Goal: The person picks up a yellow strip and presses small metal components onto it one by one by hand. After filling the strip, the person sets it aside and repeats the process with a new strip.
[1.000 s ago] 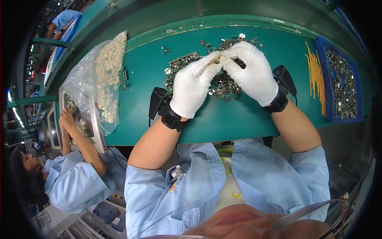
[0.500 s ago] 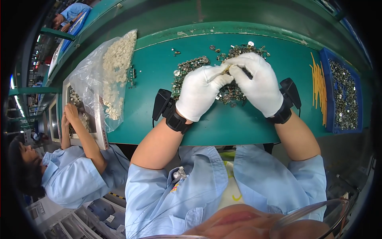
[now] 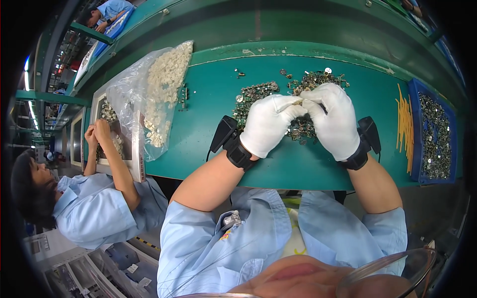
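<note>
Small part [image 3: 299, 103] | left hand [image 3: 267, 123], right hand [image 3: 334, 120]: grip pinching it | red lettering [image 3: 141, 164] (tray edge [image 3: 136, 173])

On the bench [image 3: 208, 107] before us, a bag of pieces [image 3: 166, 79] lies at the far left, reaching over the right side of a tray [image 3: 135, 166], with a co-worker's hands [image 3: 99, 130] above it. In the middle we have a left heap of parts [image 3: 256, 92] and a right heap [image 3: 318, 79]. Our left hand [image 3: 268, 121] and right hand [image 3: 335, 121] are over their near sides, a small part [image 3: 299, 102] between the fingertips. Farther right lie sticks [image 3: 405, 129], then a bin [image 3: 421, 88] of parts.
</note>
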`<state>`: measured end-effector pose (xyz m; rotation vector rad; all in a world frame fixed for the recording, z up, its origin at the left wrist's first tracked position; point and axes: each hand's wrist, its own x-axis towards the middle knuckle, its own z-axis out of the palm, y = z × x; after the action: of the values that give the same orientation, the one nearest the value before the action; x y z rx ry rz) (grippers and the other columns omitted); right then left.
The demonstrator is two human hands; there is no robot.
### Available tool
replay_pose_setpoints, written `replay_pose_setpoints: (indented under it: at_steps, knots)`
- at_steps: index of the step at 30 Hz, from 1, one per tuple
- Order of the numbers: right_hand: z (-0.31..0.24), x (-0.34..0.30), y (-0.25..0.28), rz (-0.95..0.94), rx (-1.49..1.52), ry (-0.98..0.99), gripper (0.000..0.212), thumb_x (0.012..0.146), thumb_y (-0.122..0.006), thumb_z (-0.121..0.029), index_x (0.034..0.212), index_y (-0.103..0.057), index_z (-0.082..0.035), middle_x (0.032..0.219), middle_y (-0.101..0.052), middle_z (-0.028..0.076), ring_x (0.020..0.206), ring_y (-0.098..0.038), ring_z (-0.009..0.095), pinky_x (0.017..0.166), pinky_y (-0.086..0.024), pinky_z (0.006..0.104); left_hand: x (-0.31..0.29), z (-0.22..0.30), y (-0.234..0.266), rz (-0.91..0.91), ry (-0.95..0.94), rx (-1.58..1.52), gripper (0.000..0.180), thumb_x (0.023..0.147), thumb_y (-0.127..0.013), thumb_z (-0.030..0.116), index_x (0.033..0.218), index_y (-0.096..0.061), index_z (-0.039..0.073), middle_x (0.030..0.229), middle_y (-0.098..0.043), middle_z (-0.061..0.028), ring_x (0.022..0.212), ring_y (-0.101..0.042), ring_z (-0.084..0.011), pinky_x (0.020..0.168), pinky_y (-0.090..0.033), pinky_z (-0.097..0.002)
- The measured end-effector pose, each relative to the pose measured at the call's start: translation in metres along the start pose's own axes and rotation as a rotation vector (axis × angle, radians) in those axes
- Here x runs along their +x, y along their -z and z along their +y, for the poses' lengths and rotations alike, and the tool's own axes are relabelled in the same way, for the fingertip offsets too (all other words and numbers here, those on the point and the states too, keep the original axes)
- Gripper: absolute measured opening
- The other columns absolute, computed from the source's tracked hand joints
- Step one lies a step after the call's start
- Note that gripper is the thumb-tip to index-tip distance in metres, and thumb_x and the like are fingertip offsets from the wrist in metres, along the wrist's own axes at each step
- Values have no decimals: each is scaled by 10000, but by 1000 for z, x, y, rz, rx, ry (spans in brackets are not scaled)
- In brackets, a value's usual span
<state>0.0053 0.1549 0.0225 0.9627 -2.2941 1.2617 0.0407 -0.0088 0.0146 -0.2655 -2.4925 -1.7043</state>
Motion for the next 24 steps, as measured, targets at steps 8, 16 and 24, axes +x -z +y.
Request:
replay_pose_setpoints:
  at_steps: [8,16,24]
  knots:
    - [-1,6,-10,51,127,-53,96,740,-627,19,825,-624,-26,768,-612,110,745,-596,277,679,-481,365,2,-12,1,11,-49,-60,226,842,-617,193,991,-678,35,860,-657,-158,774,-617,-277,699,-483,-333]
    - [-15,3,5,-29,54,-165,136,794,-578,37,916,-625,0,888,-624,130,780,-604,252,716,-480,303,4,-2,8,-15,1,-136,279,858,-635,144,1101,-635,7,973,-661,-115,887,-624,-152,781,-489,-271]
    - [-15,9,2,-159,-32,72,149,814,-572,37,949,-623,-3,896,-617,109,829,-592,250,759,-469,319,1,9,14,-108,226,-411,248,815,-701,145,1015,-668,2,943,-682,-99,846,-634,-123,771,-499,-248]
